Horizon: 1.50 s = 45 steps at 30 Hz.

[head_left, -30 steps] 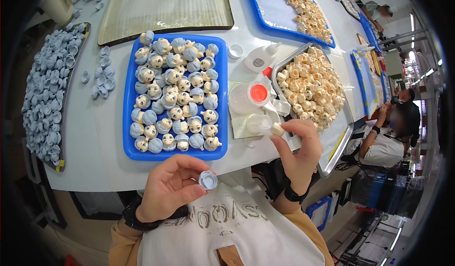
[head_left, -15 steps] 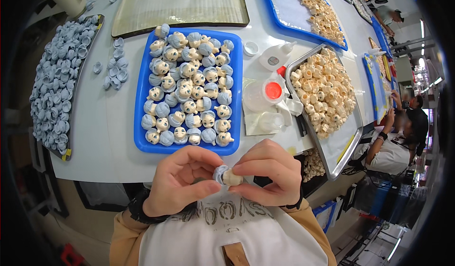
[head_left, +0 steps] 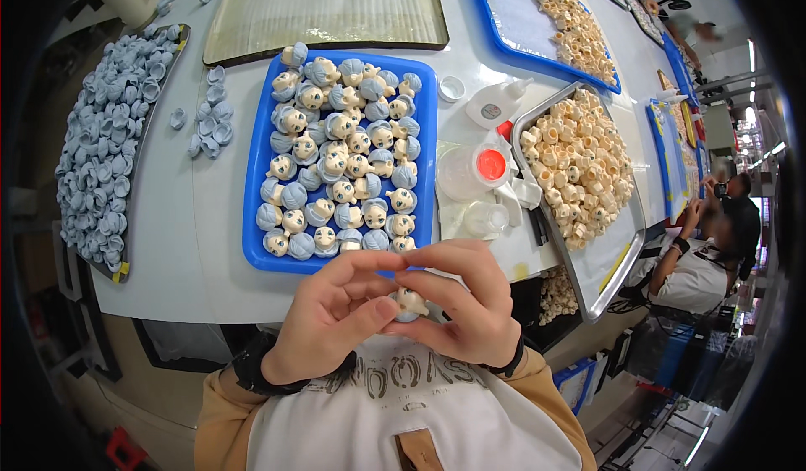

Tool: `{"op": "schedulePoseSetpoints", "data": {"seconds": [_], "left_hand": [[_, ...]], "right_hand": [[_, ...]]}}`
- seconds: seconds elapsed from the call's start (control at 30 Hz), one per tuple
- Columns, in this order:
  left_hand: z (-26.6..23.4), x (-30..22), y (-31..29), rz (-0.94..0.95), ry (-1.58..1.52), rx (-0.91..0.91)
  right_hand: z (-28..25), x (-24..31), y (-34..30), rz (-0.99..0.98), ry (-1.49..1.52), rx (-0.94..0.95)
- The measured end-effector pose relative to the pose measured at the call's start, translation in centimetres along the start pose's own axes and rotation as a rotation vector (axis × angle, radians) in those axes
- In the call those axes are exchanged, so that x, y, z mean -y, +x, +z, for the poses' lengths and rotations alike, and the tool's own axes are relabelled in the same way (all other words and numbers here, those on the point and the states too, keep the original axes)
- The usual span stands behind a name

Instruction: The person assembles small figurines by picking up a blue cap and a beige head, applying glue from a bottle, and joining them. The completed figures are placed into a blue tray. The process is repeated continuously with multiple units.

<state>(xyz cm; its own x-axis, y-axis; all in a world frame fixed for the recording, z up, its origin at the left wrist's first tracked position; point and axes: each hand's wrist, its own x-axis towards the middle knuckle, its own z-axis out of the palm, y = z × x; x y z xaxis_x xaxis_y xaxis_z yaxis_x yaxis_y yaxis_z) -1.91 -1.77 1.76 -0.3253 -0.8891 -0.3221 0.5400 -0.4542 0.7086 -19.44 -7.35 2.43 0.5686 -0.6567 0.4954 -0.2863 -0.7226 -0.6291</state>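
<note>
Just in front of my apron, a small doll head point(head_left: 409, 301) with a pale face piece and a blue-grey hair piece is held between my two hands. My left hand point(head_left: 340, 316) closes on its left side, the thumb pressed near it. Curled over from the other side, my right hand point(head_left: 473, 305) grips it with thumb and fingers. Part of the head is hidden by the fingers. Directly beyond my hands lies a blue tray point(head_left: 257, 248) packed with similar blue-haired doll heads point(head_left: 333, 159).
At the left, a tray of blue-grey hair pieces point(head_left: 109, 148); a few loose ones point(head_left: 216, 114) lie beside it. A metal tray point(head_left: 620, 282) of pale face pieces stands right, near a red-topped jar point(head_left: 470, 171) and a squeeze bottle point(head_left: 495, 103). Another person point(head_left: 701, 265) sits far right.
The blue hair piece and pale face piece, side by side before, now sit together as one head, turned face up. My hands have drawn closer together around it.
</note>
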Motion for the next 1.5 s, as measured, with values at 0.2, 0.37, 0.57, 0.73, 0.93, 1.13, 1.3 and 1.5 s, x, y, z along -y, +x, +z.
{"op": "schedulePoseSetpoints", "data": {"seconds": [0.2,0.37,0.57,0.73,0.93,1.13,1.3,1.5], "left_hand": [[-0.2,0.2,-0.1,-0.124,0.03,0.064],[0.1,-0.6,0.2,-0.105,0.086,0.078],[0.2,-6.2,1.8,0.387,1.316,0.001],[-0.4,-9.4,8.1,0.588,1.869,-0.105],[-0.5,-8.9,7.8,0.635,1.806,-0.145],[-8.0,-12.1,1.3,0.48,1.87,-0.482],[-14.9,-10.6,0.9,0.281,1.933,-0.594],[-15.0,-11.1,4.1,0.532,2.024,-0.509]], "right_hand": [[-0.6,-0.4,-0.5,-0.066,0.017,0.106],[-0.5,-0.6,-1.1,-0.1,0.033,0.081],[-2.0,0.3,-2.4,0.095,0.143,0.016],[-2.6,0.1,-3.0,0.129,0.171,-0.031],[-1.8,0.3,-3.8,0.153,0.222,-0.078],[-1.6,-0.7,-5.1,0.186,0.269,-0.305],[-1.0,-0.7,-4.6,0.133,0.318,-0.404],[-1.0,-0.3,-4.6,0.144,0.248,-0.435]]}}
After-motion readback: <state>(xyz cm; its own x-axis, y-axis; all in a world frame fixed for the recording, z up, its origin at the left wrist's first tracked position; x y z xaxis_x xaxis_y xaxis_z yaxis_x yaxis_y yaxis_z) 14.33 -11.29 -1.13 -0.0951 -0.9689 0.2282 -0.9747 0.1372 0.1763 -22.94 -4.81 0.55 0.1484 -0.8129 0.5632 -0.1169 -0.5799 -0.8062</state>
